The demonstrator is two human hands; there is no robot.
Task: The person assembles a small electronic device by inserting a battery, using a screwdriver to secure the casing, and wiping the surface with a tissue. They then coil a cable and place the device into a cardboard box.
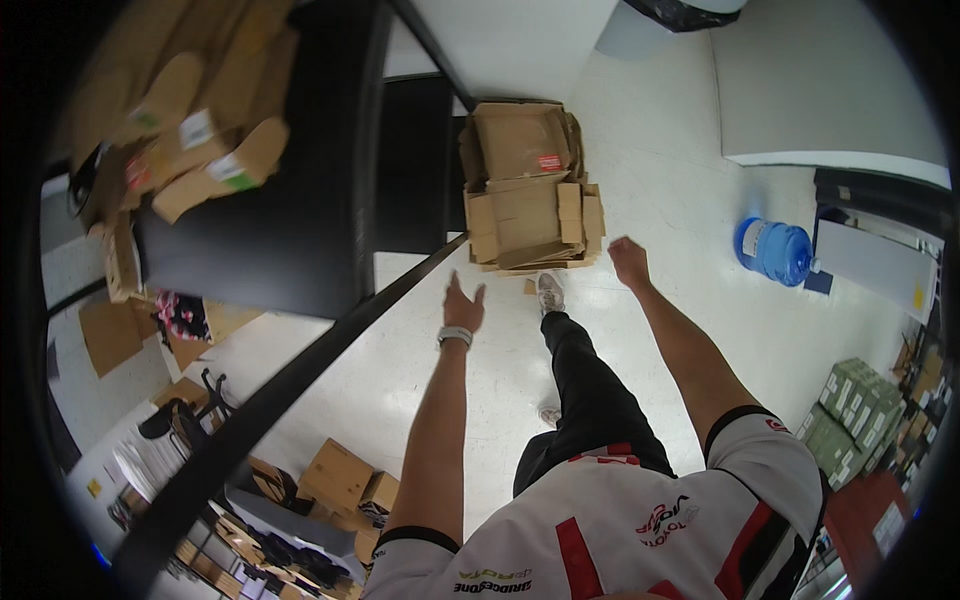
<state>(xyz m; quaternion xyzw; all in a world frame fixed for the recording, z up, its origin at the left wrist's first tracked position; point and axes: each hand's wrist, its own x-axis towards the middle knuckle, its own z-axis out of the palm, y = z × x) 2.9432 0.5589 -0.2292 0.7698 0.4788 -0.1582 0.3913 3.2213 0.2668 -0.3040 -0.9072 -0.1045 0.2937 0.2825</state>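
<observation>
A stack of flattened cardboard boxes and shallow cardboard trays [530,215] lies ahead of me against the wall, beside a black shelf rack. My left hand [463,303], with a light band on the wrist, hangs just short of the stack's near left corner. Its fingers are spread and nothing is in them. Off the stack's near right corner is my right hand [629,262], apart from the cardboard, with its fingers curled in and no object showing. One of my shoes [550,291] stands close to the stack's near edge.
A black rack post [330,355] slants across my left side, by a black shelf [270,220] holding folded cardboard [215,140]. At right a blue water jug [774,251] lies on the floor, and green boxes [850,420] are stacked. Cardboard boxes [340,475] sit behind at left.
</observation>
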